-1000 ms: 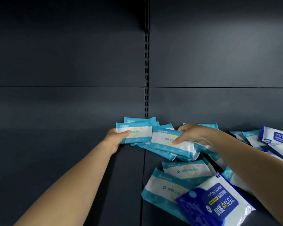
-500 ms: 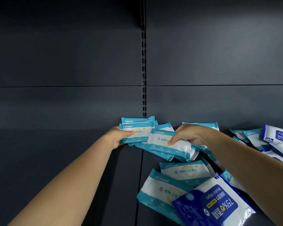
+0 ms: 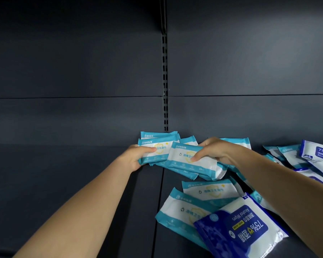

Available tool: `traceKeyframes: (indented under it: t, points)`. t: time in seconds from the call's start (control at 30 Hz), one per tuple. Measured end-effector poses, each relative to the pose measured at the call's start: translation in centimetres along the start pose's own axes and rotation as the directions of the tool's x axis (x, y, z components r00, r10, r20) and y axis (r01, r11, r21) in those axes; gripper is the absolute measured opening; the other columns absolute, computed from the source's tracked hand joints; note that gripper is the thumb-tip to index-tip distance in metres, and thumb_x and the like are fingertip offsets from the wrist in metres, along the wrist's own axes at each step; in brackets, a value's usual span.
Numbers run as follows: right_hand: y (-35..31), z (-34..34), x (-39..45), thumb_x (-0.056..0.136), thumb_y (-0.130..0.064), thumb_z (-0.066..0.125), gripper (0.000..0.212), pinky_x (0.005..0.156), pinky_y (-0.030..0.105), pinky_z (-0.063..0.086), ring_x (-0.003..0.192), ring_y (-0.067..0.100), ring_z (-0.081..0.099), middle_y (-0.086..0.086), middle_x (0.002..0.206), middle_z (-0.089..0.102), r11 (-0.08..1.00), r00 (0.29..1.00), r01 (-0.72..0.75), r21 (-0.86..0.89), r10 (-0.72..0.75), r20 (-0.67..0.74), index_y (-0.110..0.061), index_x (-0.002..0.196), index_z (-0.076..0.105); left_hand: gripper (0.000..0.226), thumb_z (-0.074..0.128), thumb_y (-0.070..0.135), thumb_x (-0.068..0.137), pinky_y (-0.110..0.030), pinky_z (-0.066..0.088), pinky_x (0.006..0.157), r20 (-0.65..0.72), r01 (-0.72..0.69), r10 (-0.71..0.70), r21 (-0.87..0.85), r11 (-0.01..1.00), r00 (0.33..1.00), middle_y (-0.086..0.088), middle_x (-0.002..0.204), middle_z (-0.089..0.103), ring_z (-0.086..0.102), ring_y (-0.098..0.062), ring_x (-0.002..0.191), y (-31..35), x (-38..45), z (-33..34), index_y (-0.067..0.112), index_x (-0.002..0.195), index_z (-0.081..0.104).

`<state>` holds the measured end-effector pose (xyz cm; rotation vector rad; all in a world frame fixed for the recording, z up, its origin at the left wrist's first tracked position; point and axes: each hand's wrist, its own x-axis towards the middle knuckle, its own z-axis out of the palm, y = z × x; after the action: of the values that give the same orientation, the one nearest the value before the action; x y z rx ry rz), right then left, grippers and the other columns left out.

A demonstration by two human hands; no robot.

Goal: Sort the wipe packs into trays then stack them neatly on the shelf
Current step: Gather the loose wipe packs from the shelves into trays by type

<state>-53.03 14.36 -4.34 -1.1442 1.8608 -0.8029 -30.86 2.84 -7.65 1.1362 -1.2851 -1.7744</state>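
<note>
1. The shelf (image 3: 63, 183) is dark grey painted metal, matte and smooth, made of two flat boards with a thin seam running from 12 to 6 o'clock between them.
2. Behind it stands a back wall (image 3: 73, 71) of the same dark panels, with a slotted upright strip (image 3: 164, 81) down the middle and a fine horizontal joint across it.
3. The left hand (image 3: 133, 157) grips the left end of a teal-and-white wipe pack (image 3: 157, 150), thumb curled over its top; this pack lies on others at the back of the shelf, at 12 o'clock.
4. The right hand (image 3: 215, 152) clamps a second teal pack (image 3: 185, 161), fingers (image 3: 198, 157) pressed on its face, just to the 3 o'clock side of the first.
5. Two more teal packs (image 3: 183, 207) lie flat and overlapping at 5 o'clock, soft, glossy and rectangular.
6. A larger blue-and-white pack (image 3: 241, 231) rests partly on top of them, its crinkled film shiny.
7. More packs (image 3: 296, 155) lie scattered at 3 o'clock, partly hidden by the right forearm.
</note>
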Motion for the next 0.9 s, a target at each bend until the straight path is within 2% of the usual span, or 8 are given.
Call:
traceKeyframes:
  t: [0.13, 0.2, 0.27, 0.4, 0.5, 0.7, 0.83, 0.9]
  points:
    - [-0.9, -0.2, -0.5, 0.062, -0.01, 0.086, 0.048, 0.067, 0.025, 0.055, 0.078, 0.017, 0.07, 0.004, 0.09, 0.074, 0.997, 0.992, 0.08, -0.009, -0.081, -0.094, -0.01, 0.107, 0.068, 0.028, 0.068, -0.002, 0.082, -0.031, 0.058, 0.068, -0.058, -0.068, 0.065, -0.055, 0.996, 0.996, -0.015, 0.105, 0.068, 0.068, -0.024, 0.085, 0.5, -1.1, -0.2, 0.003, 0.109, 0.062]
    - [-1.5, -0.6, -1.2, 0.058, -0.015, 0.089, 0.058, 0.076, 0.026, 0.054, 0.085, 0.016, 0.068, 0.002, 0.095, 0.072, 0.992, 0.984, 0.122, -0.043, -0.127, -0.124, -0.012, 0.112, 0.067, 0.022, 0.068, -0.003, 0.081, -0.028, 0.059, 0.061, -0.122, -0.121, 0.111, -0.076, 0.99, 0.986, -0.014, 0.101, 0.068, 0.067, -0.023, 0.079, 1.2, -1.9, -0.5, 0.004, 0.101, 0.062]
    - [-2.2, -1.1, -2.5, 0.057, -0.017, 0.089, 0.059, 0.081, 0.027, 0.053, 0.089, 0.016, 0.067, 0.0, 0.098, 0.071, 0.986, 0.974, 0.147, -0.08, -0.159, -0.159, -0.012, 0.111, 0.066, 0.019, 0.069, -0.002, 0.08, -0.03, 0.058, 0.063, -0.189, -0.166, 0.147, -0.089, 0.982, 0.971, -0.013, 0.101, 0.068, 0.067, -0.022, 0.079, 1.8, -3.0, -1.2, 0.007, 0.095, 0.062]
    - [-3.2, -1.9, -6.0, 0.065, -0.006, 0.084, 0.041, 0.056, 0.016, 0.046, 0.067, 0.007, 0.063, -0.002, 0.082, 0.069, 0.967, 0.932, 0.252, -0.022, -0.249, -0.261, -0.012, 0.102, 0.066, 0.017, 0.07, 0.0, 0.081, -0.034, 0.056, 0.073, -0.267, -0.256, 0.212, -0.14, 0.957, 0.94, -0.011, 0.101, 0.068, 0.067, -0.021, 0.082, 2.9, -6.0, -2.2, 0.01, 0.092, 0.063]
    - [-3.6, -1.9, -9.4, 0.065, -0.006, 0.084, 0.033, 0.057, 0.018, 0.048, 0.062, 0.01, 0.063, 0.001, 0.079, 0.07, 0.949, 0.906, 0.314, 0.0, -0.299, -0.3, -0.011, 0.095, 0.07, 0.026, 0.07, 0.001, 0.081, -0.033, 0.055, 0.069, -0.266, -0.309, 0.259, -0.167, 0.936, 0.929, -0.011, 0.104, 0.068, 0.068, -0.021, 0.084, 3.1, -9.9, -2.3, 0.006, 0.105, 0.063]
    - [-2.3, 0.3, -18.9, 0.067, 0.0, 0.08, 0.022, 0.047, 0.012, 0.045, 0.047, 0.004, 0.059, 0.004, 0.071, 0.066, 0.915, 0.877, 0.402, 0.036, -0.373, -0.304, -0.011, 0.085, 0.072, 0.033, 0.07, 0.001, 0.081, -0.035, 0.055, 0.082, -0.262, -0.332, 0.283, -0.167, 0.929, 0.923, -0.01, 0.107, 0.068, 0.068, -0.022, 0.087, 0.9, -20.1, -2.0, 0.006, 0.113, 0.062]
    - [1.5, 2.2, -25.8, 0.067, -0.002, 0.08, 0.025, 0.053, 0.019, 0.051, 0.061, 0.016, 0.063, 0.007, 0.079, 0.07, 0.923, 0.89, 0.382, 0.055, -0.351, -0.29, -0.01, 0.09, 0.072, 0.035, 0.073, 0.005, 0.08, -0.035, 0.057, 0.08, -0.215, -0.272, 0.237, -0.148, 0.951, 0.947, -0.009, 0.106, 0.069, 0.069, -0.021, 0.089, -2.9, -27.2, -1.1, 0.007, 0.112, 0.061]
    - [3.9, 3.0, -28.6, 0.065, -0.004, 0.082, 0.031, 0.065, 0.026, 0.057, 0.07, 0.02, 0.068, 0.006, 0.086, 0.073, 0.934, 0.906, 0.348, 0.081, -0.313, -0.284, -0.011, 0.094, 0.072, 0.037, 0.073, 0.004, 0.08, -0.034, 0.057, 0.078, -0.188, -0.246, 0.214, -0.166, 0.955, 0.959, -0.01, 0.108, 0.068, 0.069, -0.022, 0.09, -5.2, -30.2, -0.3, 0.006, 0.115, 0.06]
